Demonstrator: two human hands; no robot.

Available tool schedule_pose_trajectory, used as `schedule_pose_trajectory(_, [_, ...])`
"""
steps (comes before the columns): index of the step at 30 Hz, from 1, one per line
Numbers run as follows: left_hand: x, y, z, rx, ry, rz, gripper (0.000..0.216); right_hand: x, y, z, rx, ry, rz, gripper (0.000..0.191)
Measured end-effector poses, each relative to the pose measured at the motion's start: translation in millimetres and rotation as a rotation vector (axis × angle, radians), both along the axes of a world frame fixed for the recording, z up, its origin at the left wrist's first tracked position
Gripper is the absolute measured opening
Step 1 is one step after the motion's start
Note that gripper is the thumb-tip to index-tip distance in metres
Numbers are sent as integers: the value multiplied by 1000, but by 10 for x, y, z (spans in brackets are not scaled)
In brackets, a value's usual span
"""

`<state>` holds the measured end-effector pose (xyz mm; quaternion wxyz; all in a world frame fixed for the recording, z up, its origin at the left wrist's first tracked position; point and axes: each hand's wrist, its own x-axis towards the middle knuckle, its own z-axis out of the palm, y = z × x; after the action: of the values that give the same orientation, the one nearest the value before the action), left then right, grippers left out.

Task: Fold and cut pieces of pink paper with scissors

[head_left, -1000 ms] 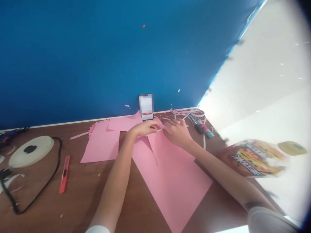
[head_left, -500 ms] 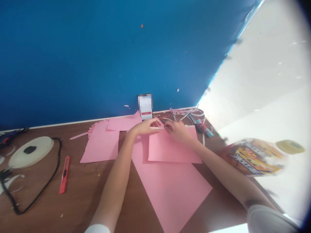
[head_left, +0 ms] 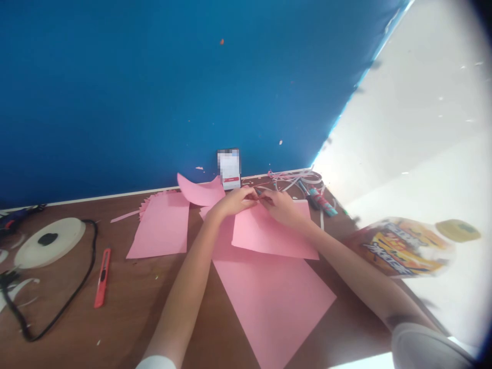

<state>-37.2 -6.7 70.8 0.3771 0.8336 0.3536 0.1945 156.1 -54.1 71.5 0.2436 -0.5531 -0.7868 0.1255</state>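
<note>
My left hand (head_left: 237, 201) and my right hand (head_left: 279, 206) meet at the far edge of a pink paper sheet (head_left: 274, 236). Both have their fingertips pinched on that edge, almost touching each other. The sheet's near edge bows up a little above a larger pink sheet (head_left: 277, 297) lying under it. Close to my left hand, another pink sheet (head_left: 202, 192) has its left end curled up. My fingers hide the exact spot they pinch.
A phone (head_left: 229, 169) leans on the blue wall. Left are a fringed pink sheet (head_left: 161, 225), a red cutter knife (head_left: 102, 278) and a white disc with a black cord (head_left: 67, 241). Right are tangled strips (head_left: 303, 177), a blue-red tube (head_left: 322, 201) and a yellow-capped bottle (head_left: 407, 248).
My left hand has moved slightly right, closer to my right hand. The sheet between them has bent along its near edge. The small sheet at the back has curled up at its left end.
</note>
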Motion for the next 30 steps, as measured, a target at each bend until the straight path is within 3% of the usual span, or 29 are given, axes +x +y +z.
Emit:
schedule_pose_trajectory(13, [0, 0, -25, -18, -48, 29, 22, 3, 34, -94, 38, -61, 93, 18])
schedule_pose_trajectory(25, [-2, -4, 12, -106, -77, -41, 21, -15, 10, -44, -12, -13, 74, 12])
schedule_pose_trajectory(30, [-37, 1, 24, -108, -82, 7, 25, -17, 27, -28, -43, 11, 18, 13])
